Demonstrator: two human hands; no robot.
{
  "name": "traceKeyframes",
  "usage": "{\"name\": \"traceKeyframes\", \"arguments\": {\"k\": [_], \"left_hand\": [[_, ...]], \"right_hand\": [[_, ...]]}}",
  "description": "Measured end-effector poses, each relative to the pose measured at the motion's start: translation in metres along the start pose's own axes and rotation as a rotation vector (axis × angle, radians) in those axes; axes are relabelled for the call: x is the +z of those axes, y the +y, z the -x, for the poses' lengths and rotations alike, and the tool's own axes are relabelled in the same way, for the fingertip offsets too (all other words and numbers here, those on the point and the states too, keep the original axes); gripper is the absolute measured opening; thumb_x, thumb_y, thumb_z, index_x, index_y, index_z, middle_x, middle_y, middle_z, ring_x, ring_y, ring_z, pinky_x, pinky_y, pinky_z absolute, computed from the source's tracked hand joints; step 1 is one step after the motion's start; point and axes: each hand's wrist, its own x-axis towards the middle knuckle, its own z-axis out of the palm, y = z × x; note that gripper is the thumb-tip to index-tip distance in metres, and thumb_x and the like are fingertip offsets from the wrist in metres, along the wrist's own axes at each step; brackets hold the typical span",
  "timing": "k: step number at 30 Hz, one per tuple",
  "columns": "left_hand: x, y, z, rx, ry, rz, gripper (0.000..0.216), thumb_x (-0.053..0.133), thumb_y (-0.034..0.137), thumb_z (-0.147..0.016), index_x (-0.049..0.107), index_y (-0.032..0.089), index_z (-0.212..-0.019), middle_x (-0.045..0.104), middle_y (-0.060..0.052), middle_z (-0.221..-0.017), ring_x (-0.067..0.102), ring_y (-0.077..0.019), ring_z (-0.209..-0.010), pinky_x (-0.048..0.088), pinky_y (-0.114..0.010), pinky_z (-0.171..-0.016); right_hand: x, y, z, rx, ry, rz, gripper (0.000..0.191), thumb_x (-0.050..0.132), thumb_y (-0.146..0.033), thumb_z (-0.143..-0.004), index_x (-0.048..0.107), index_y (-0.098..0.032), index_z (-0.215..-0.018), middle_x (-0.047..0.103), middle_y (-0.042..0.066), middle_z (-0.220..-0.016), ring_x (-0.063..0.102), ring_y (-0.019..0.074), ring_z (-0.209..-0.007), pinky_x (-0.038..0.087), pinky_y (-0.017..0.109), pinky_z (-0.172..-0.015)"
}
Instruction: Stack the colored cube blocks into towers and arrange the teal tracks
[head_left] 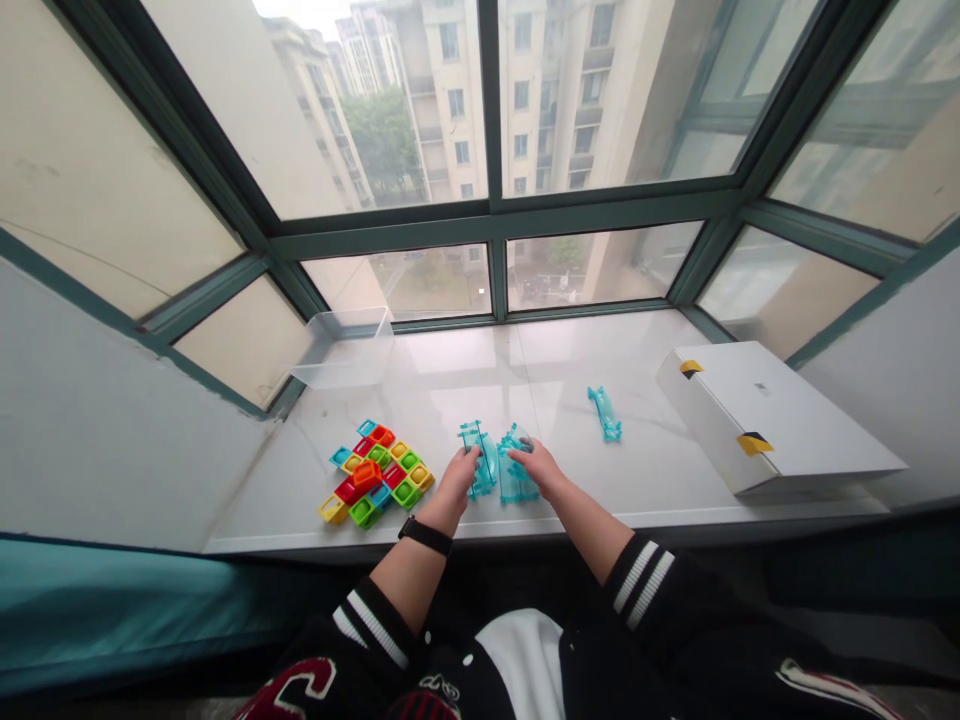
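On the white sill in front of me lie two clear blue plastic pieces, side by side with a narrow gap. My left hand (459,474) has its fingers closed on the edge of the left clear blue plastic piece (486,466). My right hand (540,462) grips the right clear blue plastic piece (519,488) from above, thumb and fingers bent around its upper part. A third, narrower clear blue piece (604,414) lies apart, farther to the right. Fine details of the pieces are too small to make out.
Left of my hands is a pile of colourful plastic blocks (381,470). A clear plastic bin (346,350) stands at the back left. A white box (787,415) with yellow-black tabs sits at the right. Windows rise behind the sill (555,350).
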Motion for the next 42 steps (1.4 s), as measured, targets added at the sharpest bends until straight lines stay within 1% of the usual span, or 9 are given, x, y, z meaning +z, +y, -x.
{"name": "traceKeyframes", "arguments": {"k": [4,8,12,16,21,26,29,34,42], "left_hand": [[-0.008,0.000,-0.002,0.034,0.013,-0.080,0.036,0.068,0.055,-0.092,0.066,0.021,-0.105,0.072,-0.014,-0.122,0.068,-0.0273,-0.113,0.052,-0.030,-0.078],[-0.006,0.001,-0.006,0.112,0.009,-0.184,0.036,0.068,0.058,-0.091,0.065,0.022,-0.095,0.072,-0.010,-0.098,0.069,-0.0235,-0.092,0.053,-0.030,-0.074],[0.002,0.005,-0.011,0.210,0.023,-0.306,0.027,0.079,0.043,-0.085,0.060,0.024,-0.082,0.067,-0.005,-0.085,0.067,-0.0247,-0.097,0.053,-0.032,-0.085],[0.008,0.012,-0.015,0.277,0.050,-0.396,0.029,0.085,0.028,-0.077,0.056,0.025,-0.079,0.067,-0.004,-0.087,0.064,-0.0284,-0.111,0.049,-0.034,-0.097],[0.009,0.013,-0.018,0.344,0.040,-0.543,0.038,0.088,0.023,-0.073,0.061,0.026,-0.100,0.067,-0.004,-0.087,0.066,-0.0314,-0.112,0.045,-0.037,-0.101],[0.008,0.006,-0.019,0.424,0.052,-0.428,0.050,0.091,0.024,-0.068,0.065,0.025,-0.110,0.069,-0.011,-0.118,0.056,-0.0338,-0.134,0.041,-0.037,-0.112],[0.007,0.000,-0.018,0.472,0.054,-0.422,0.045,0.088,0.030,-0.074,0.066,0.023,-0.113,0.067,-0.014,-0.129,0.053,-0.0330,-0.138,0.039,-0.037,-0.116],[-0.003,-0.006,-0.023,0.507,0.043,-0.379,0.022,0.073,0.029,-0.089,0.072,0.024,-0.110,0.070,-0.013,-0.129,0.058,-0.0295,-0.133,0.038,-0.039,-0.119],[-0.025,0.011,-0.045,0.437,0.032,-0.442,0.020,0.064,0.012,-0.084,0.076,0.024,-0.094,0.075,-0.009,-0.121,0.061,-0.0294,-0.130,0.040,-0.041,-0.121]], "right_hand": [[-0.007,0.005,-0.008,-0.154,0.053,0.296,0.056,0.079,-0.035,-0.075,0.067,-0.022,-0.128,0.064,0.012,-0.139,0.063,0.0303,-0.128,0.052,0.039,-0.105],[-0.008,0.011,-0.014,-0.250,0.095,0.505,0.051,0.071,-0.031,-0.082,0.067,-0.019,-0.131,0.062,0.015,-0.135,0.063,0.0285,-0.126,0.048,0.038,-0.112],[-0.007,0.019,-0.020,-0.361,0.112,0.609,0.047,0.067,-0.027,-0.084,0.068,-0.017,-0.130,0.063,0.014,-0.130,0.061,0.0278,-0.126,0.046,0.039,-0.114],[-0.008,0.028,-0.024,-0.456,0.149,0.642,0.049,0.068,-0.028,-0.084,0.065,-0.019,-0.132,0.064,0.014,-0.128,0.059,0.0288,-0.128,0.045,0.042,-0.115],[-0.009,0.030,-0.021,-0.569,0.172,0.651,0.058,0.066,-0.033,-0.088,0.056,-0.021,-0.144,0.059,0.015,-0.137,0.055,0.0305,-0.134,0.043,0.046,-0.119],[-0.008,0.024,-0.004,-0.644,0.171,0.769,0.058,0.065,-0.038,-0.092,0.057,-0.022,-0.148,0.051,0.018,-0.149,0.047,0.0341,-0.142,0.040,0.049,-0.120],[-0.002,0.022,0.009,-0.689,0.143,0.895,0.057,0.068,-0.042,-0.093,0.061,-0.026,-0.147,0.043,0.016,-0.160,0.036,0.0378,-0.151,0.030,0.055,-0.125],[0.011,0.026,0.020,-0.765,0.021,1.042,0.052,0.072,-0.044,-0.092,0.068,-0.033,-0.142,0.041,0.013,-0.167,0.026,0.0421,-0.157,0.006,0.066,-0.129],[0.011,0.030,0.016,-0.682,0.014,1.061,0.040,0.068,-0.040,-0.095,0.073,-0.031,-0.134,0.050,0.012,-0.162,0.034,0.0412,-0.154,0.013,0.067,-0.128]]}}
